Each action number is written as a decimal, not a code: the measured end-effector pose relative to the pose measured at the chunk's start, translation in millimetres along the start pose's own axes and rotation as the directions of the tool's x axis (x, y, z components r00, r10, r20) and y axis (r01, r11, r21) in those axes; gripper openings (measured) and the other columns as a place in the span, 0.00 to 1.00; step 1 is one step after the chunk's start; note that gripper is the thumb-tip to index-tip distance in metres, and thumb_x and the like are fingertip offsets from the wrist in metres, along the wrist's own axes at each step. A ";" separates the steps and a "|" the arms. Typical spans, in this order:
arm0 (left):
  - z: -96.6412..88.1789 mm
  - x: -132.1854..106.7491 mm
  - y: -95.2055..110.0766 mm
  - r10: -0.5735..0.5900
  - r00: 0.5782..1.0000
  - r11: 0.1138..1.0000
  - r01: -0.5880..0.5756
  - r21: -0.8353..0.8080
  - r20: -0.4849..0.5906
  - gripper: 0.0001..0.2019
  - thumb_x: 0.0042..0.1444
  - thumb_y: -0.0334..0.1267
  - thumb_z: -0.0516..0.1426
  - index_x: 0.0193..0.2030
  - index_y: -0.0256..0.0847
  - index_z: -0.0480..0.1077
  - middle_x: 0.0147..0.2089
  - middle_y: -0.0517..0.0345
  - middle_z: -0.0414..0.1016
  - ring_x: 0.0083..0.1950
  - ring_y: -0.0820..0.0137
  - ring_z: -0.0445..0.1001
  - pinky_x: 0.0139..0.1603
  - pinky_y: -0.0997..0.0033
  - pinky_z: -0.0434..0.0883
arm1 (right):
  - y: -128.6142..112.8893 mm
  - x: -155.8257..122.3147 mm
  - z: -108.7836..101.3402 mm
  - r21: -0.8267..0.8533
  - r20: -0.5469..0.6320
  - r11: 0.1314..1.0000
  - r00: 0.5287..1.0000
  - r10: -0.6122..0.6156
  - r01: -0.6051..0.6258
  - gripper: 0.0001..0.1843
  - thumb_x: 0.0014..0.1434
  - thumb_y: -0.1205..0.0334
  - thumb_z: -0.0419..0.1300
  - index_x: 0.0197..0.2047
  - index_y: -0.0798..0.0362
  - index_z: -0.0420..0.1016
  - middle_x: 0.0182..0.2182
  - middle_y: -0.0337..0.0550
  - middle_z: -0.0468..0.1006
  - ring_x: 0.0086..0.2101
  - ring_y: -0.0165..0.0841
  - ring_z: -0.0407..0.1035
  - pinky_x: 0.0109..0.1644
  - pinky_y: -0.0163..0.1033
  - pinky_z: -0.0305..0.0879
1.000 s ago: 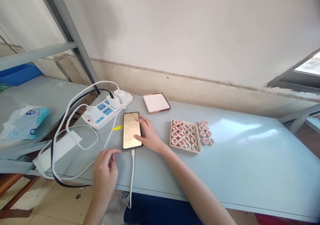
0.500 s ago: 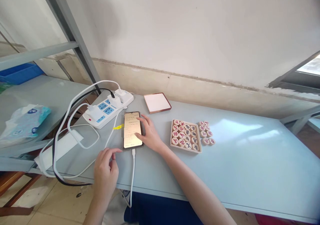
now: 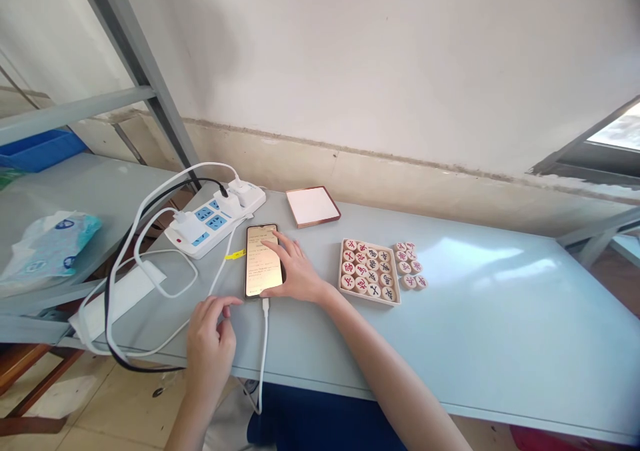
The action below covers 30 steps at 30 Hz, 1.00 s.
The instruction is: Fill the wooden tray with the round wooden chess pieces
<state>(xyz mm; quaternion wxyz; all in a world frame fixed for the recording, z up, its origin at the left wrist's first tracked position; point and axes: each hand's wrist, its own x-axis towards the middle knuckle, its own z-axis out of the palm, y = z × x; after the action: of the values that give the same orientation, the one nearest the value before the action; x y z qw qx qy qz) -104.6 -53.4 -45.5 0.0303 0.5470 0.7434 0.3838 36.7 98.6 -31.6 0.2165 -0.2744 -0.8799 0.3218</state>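
Observation:
A lit phone with text on its screen lies flat on the table, a white charging cable plugged into its near end. My right hand spreads over the phone's right side. Its fingertips rest over the upper screen and the thumb reaches the bottom edge; nothing is gripped. Just off the phone's lower left corner is my left hand, index finger stretched out and the other fingers loosely bent, holding nothing that I can see.
Right of the phone stands an open box of round Chinese chess pieces, with several loose pieces beside it. Its lid lies near the wall. A power strip with plugs, tangled cables and a wipes packet are at left.
My right thumb has slid down from mid-screen to the phone's bottom edge, and the hand has spread wider. The left hand stays where it was.

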 end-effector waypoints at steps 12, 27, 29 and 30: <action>0.0 1.0 1.3 -0.002 1.000 1.000 0.002 0.003 0.007 0.15 0.46 0.23 0.45 0.35 0.42 0.67 0.31 0.58 0.64 0.36 0.68 0.64 0.38 0.69 0.62 | 0.1 -0.4 -0.9 -0.002 -0.001 1.000 1.000 0.014 -0.014 0.47 0.46 0.49 0.65 0.65 0.44 0.48 0.66 0.45 0.43 0.64 0.41 0.40 0.65 0.54 0.36; 0.1 0.5 1.4 -0.023 0.999 1.000 0.023 -0.008 0.022 0.14 0.48 0.24 0.46 0.35 0.42 0.68 0.31 0.58 0.66 0.35 0.68 0.64 0.36 0.70 0.62 | 1.7 -0.5 2.0 -0.026 -0.014 1.000 1.000 0.008 -0.009 0.45 0.45 0.50 0.67 0.63 0.44 0.52 0.65 0.47 0.46 0.64 0.40 0.40 0.65 0.52 0.35; 0.0 0.4 1.2 -0.025 0.999 1.000 0.025 -0.001 0.026 0.14 0.47 0.24 0.46 0.35 0.42 0.68 0.31 0.58 0.66 0.35 0.68 0.64 0.36 0.70 0.62 | 1.6 -0.4 1.5 -0.016 -0.018 1.000 1.000 0.009 -0.010 0.44 0.45 0.50 0.67 0.63 0.44 0.53 0.65 0.47 0.46 0.64 0.39 0.41 0.66 0.52 0.35; 0.0 0.4 1.1 -0.026 0.999 1.000 0.026 0.002 0.027 0.14 0.47 0.24 0.46 0.35 0.42 0.68 0.31 0.58 0.66 0.35 0.68 0.64 0.36 0.70 0.62 | 1.5 -0.4 1.1 -0.012 -0.019 1.000 1.000 0.009 -0.010 0.44 0.45 0.50 0.66 0.62 0.44 0.54 0.65 0.48 0.47 0.64 0.39 0.41 0.65 0.52 0.34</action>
<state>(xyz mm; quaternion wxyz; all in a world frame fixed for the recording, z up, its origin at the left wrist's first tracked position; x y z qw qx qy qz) -103.9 -52.9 -44.6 0.0445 0.5425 0.7503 0.3753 36.9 98.9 -33.5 0.2216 -0.2830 -0.8785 0.3148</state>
